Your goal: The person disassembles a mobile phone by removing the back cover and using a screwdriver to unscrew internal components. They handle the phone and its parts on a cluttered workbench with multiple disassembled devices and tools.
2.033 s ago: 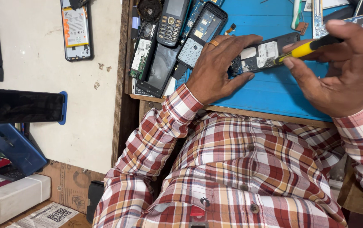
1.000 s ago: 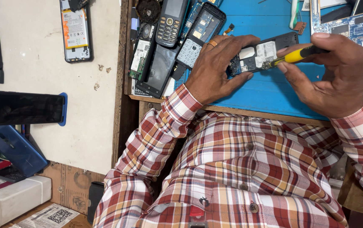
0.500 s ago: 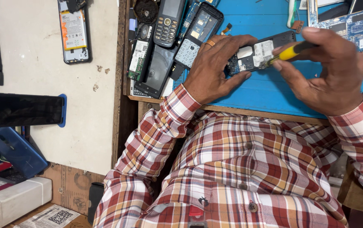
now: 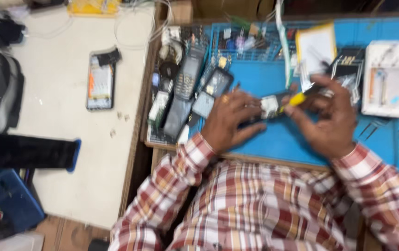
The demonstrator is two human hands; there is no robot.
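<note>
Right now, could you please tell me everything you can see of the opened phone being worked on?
The opened phone is small and dark, its back off, showing a pale inner plate. It lies roughly level just above the blue work mat. The left hand grips its left end; the right hand brings a yellow-handled screwdriver to its right end. Blur hides finer parts.

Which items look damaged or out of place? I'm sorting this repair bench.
The small opened phone in the left hand has its insides bared. Several phones with their covers off lie piled at the blue mat's left edge.

Matt blue mat point(image 4: 274, 139) (rubbery), yellow plastic screwdriver point(image 4: 297, 98)
</note>
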